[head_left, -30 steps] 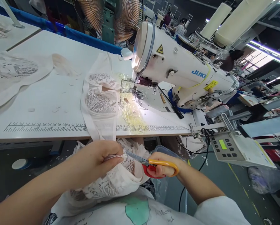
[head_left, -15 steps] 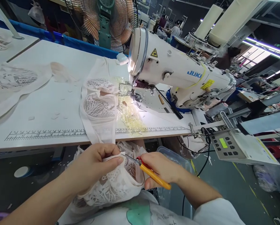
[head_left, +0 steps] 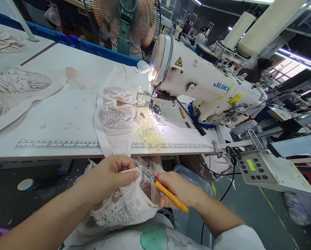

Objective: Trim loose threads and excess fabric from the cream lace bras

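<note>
My left hand (head_left: 121, 172) pinches the edge of a white lace bra (head_left: 126, 208) between thumb and fingers, over my lap. In my right hand (head_left: 175, 189) is a pair of scissors (head_left: 172, 196) with orange and red handles. Their metal blades point up and left, against the bra's edge just beside my left fingertips. The fabric partly hides the blade tips. Another white lace bra (head_left: 116, 116) lies on the table in front of me and hangs over its front edge towards my hands.
A JUKI sewing machine (head_left: 197, 76) stands on the white table (head_left: 53, 121), with a clear bag of yellowish bits (head_left: 147, 128) by its needle. More lace pieces (head_left: 22, 83) lie left. A fan (head_left: 124, 31) stands behind; a control panel (head_left: 254, 166) and clear plastic bin (head_left: 192, 173) are right.
The view has shifted slightly, so the table and machine appear further right. The scissor blades now reach a little further along the bra's edge by my left fingers. Both hands keep their hold.
</note>
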`<action>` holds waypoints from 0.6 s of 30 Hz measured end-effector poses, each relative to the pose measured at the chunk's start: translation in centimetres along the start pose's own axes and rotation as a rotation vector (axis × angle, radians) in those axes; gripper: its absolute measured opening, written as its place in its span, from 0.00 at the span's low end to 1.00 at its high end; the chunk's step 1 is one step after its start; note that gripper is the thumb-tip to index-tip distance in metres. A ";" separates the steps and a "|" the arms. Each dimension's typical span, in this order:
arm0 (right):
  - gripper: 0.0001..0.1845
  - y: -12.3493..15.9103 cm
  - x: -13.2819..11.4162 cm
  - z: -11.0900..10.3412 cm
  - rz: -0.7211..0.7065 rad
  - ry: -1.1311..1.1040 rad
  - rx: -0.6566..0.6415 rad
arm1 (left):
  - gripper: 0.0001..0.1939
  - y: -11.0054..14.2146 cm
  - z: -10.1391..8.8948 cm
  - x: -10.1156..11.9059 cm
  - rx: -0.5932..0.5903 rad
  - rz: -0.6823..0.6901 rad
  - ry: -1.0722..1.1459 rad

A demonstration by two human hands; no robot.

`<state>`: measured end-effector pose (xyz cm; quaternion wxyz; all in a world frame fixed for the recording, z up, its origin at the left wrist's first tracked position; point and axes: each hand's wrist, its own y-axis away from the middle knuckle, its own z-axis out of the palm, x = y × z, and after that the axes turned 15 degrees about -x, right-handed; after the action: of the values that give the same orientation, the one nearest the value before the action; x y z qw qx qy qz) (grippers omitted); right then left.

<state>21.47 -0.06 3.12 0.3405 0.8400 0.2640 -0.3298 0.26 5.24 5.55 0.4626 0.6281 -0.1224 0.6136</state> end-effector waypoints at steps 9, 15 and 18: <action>0.34 -0.6 0.4 0.8 -0.010 -0.029 0.080 | 0.17 -0.2 -0.2 -0.3 -0.018 0.005 0.016; 0.34 -0.7 0.9 1.0 -0.007 -0.006 0.168 | 0.16 0.6 -0.1 0.0 0.005 0.032 -0.075; 0.34 -0.2 0.4 0.4 0.023 0.000 0.243 | 0.16 0.9 -0.1 -0.2 0.043 0.083 -0.144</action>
<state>21.42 -0.16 2.54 0.2398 0.8781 0.2124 -0.3555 -0.56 4.75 5.74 0.4132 0.6748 -0.1679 0.5879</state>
